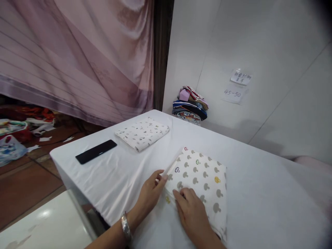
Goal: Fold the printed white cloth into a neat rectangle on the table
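Right hand (193, 214) lies flat, fingers spread and gripping nothing, on the near corner of the folded mushroom-print cloth (201, 181) on the white tabletop (259, 193). Left hand (150, 192), fingers loosely extended, touches its left edge; best pressed evenly so the layers stay aligned. Farther off: black phone (95, 151), second folded cloth (142, 133).

The right hand (193, 212) covers the near part of the mushroom-print cloth (201, 176). Writing on the upper paper note (241, 76) is too small to read. Both forearms run off the bottom edge.
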The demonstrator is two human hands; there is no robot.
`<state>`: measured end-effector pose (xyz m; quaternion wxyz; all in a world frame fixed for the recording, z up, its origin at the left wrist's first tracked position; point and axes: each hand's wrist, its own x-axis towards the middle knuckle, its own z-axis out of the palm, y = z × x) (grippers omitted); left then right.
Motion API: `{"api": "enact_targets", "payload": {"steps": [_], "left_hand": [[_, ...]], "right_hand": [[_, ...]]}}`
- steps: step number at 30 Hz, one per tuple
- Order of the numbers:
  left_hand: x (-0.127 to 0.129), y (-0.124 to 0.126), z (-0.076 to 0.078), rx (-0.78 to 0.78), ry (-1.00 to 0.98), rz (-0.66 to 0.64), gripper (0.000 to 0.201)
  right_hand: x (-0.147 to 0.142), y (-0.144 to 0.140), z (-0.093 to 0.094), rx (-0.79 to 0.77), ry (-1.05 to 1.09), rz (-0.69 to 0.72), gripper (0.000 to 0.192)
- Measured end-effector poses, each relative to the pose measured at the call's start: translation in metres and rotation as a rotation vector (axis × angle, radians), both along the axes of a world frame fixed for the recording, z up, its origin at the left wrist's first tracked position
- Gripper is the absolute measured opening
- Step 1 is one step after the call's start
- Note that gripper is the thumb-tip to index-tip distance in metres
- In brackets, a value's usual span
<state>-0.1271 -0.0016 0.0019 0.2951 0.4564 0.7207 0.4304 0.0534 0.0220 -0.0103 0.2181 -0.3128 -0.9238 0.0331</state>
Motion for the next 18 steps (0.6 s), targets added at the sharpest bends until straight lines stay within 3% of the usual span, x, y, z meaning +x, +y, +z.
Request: {"api": "enact_targets", "payload": {"steps": [5, 9, 12, 14, 16, 18], "left_hand": [[0.001, 0.007, 0.001, -0.098, 0.375, -0.12, 0.026], [0.0, 0.009, -0.004, -0.101, 0.417, -0.131, 0.028], [-0.002, 0.007, -0.005, -0.071, 0.374, -0.139, 0.026], [-0.002, 0.007, -0.005, -0.07, 0.353, -0.147, 0.028], [-0.001, 0.007, -0.004, -0.086, 0.354, -0.156, 0.031], [0.0, 0.007, -0.003, -0.098, 0.36, -0.167, 0.033]], "right_hand": [[-0.001, -0.003, 0.001, -0.014, -0.003, 0.01, 0.044], [0.0, -0.004, 0.009, -0.116, 0.073, 0.03, 0.036], [0.017, 0.001, 0.017, -0.191, 0.176, 0.018, 0.027], [0.041, 0.008, 0.014, -0.145, 0.244, -0.109, 0.025], [0.07, 0.016, 0.005, -0.053, 0.333, -0.343, 0.028], [0.094, 0.019, -0.008, -0.111, 0.377, -0.551, 0.04]]}}
